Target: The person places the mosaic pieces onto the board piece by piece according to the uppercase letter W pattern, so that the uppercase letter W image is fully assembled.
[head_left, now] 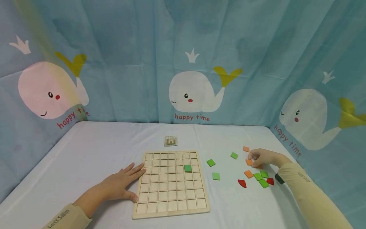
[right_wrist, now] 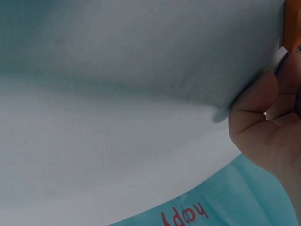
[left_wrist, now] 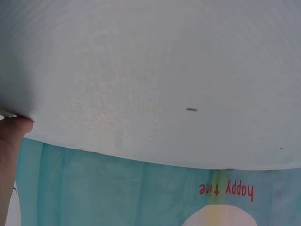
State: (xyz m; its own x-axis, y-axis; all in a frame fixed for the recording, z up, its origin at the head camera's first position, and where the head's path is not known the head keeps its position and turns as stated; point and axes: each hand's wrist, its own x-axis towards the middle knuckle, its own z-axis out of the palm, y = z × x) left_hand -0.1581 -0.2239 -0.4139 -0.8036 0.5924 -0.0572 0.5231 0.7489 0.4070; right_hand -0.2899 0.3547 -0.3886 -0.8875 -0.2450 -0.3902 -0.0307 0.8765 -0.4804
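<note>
My left hand (head_left: 120, 183) lies spread at the left edge of a square wooden grid board (head_left: 171, 215), its fingertips and thumb at the rim. A single dark green square tile (head_left: 187, 168) sits in one of the board's upper right cells. Over at the right, my right hand (head_left: 264, 157) has its fingers bent and pinches an orange square tile (head_left: 249, 162) between finger and thumb. Another orange tile (head_left: 259, 166) shows partly under this hand. In the right wrist view, orange (right_wrist: 292, 26) appears past the curled fingers, cut off by the frame.
Loose green tiles (head_left: 211, 163), orange tiles (head_left: 248, 174) and red quarter-round pieces (head_left: 242, 183) lie right of the board. A dark object (head_left: 279, 178) sits by the right sleeve. Behind the board lies a small pattern card (head_left: 171, 141). A whale-print curtain (head_left: 131, 63) surrounds the white table.
</note>
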